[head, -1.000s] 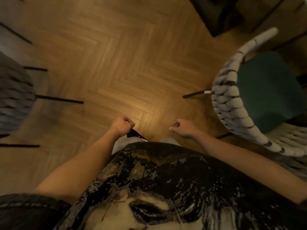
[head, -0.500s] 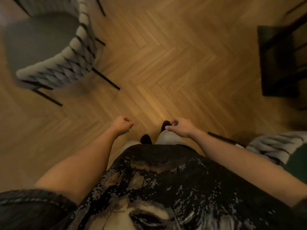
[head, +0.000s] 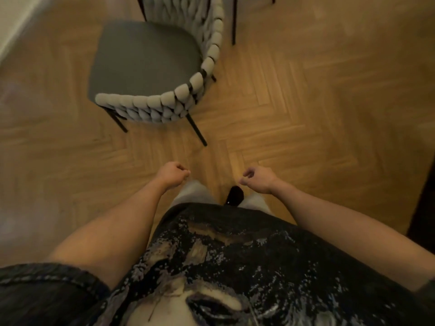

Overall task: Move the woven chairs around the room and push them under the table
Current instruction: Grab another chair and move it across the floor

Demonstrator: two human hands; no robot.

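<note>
Since half a second ago the woven chair (head: 150, 74) has swung from upper left to ahead of both hands, backrest nearest them, well placed for a grab. Herringbone floor (head: 306, 114) lies between. Left hand (head: 173, 174) and right hand (head: 257, 180) hang loosely curled, holding nothing.

Warm, dim light falls on a herringbone wooden floor (head: 294, 109), brightest in a patch near the middle of the frame. A pale wall (head: 14, 17) runs along the upper left corner. A dark piece of furniture (head: 423, 196) cuts in at the right edge, too cropped to identify.
</note>
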